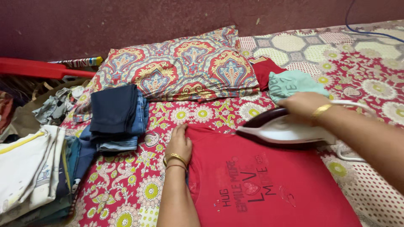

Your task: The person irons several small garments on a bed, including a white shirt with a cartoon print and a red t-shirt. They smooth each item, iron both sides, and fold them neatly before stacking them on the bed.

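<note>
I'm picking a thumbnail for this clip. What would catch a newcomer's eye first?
The red T-shirt spread flat at the bottom centre, with the right hand pressing a white and dark iron on its upper edge. The left hand pins its left side. Behind lies a bright patterned pillow.

Iron on flat red T-shirt

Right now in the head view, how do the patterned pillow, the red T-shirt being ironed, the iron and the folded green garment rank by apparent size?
1. Red T-shirt, though it lies nearest the camera and runs off the frame.
2. Patterned pillow.
3. Iron.
4. Folded green garment, looking only slightly smaller than the iron, so that order is unsure.
</note>
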